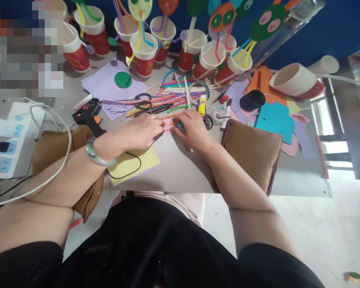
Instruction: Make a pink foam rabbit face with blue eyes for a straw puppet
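Between my hands lies a small pink paper piece with orange spots, low over the table. My left hand has its fingers curled in at the left edge of the piece; a bangle is on that wrist. My right hand grips the other edge, its thumb and fingers bent around it. Something small and blue shows beneath the right fingers, partly hidden. A thin orange stick runs just behind the piece, close to both hands. Yellow paper with a black cord on it is under my left forearm.
Red-and-white paper cups holding paper faces line the back. Colored sticks, scissors, a glue stick and a black glue gun lie behind my hands. A brown cushion sits right; a power strip stands left.
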Tool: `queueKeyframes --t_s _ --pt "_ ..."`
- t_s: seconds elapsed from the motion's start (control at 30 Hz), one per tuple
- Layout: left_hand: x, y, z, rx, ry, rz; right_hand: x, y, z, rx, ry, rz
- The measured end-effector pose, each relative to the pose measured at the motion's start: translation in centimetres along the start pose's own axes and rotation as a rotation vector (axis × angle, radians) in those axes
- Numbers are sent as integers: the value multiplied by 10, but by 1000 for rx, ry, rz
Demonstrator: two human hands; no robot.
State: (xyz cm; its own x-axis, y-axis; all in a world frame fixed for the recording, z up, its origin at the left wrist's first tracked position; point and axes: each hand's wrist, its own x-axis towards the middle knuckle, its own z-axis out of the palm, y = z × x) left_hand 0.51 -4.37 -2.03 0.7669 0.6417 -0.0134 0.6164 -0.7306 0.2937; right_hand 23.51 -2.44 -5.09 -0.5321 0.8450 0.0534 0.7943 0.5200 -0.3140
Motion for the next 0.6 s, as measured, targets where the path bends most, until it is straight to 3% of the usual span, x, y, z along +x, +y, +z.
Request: queueKeyframes --t_s 0.13,0.27,0.4,0.6 --pt "3 0 -3 37 -41 -31 5 1 10 71 55 0" --pt "4 3 -4 -46 17 -113 8 1 11 133 52 15" --pt "5 5 -2 -140 133 -280 8 -3 8 241 65 35" --pt "11 2 4 -533 351 -443 7 -7 0 775 134 123"
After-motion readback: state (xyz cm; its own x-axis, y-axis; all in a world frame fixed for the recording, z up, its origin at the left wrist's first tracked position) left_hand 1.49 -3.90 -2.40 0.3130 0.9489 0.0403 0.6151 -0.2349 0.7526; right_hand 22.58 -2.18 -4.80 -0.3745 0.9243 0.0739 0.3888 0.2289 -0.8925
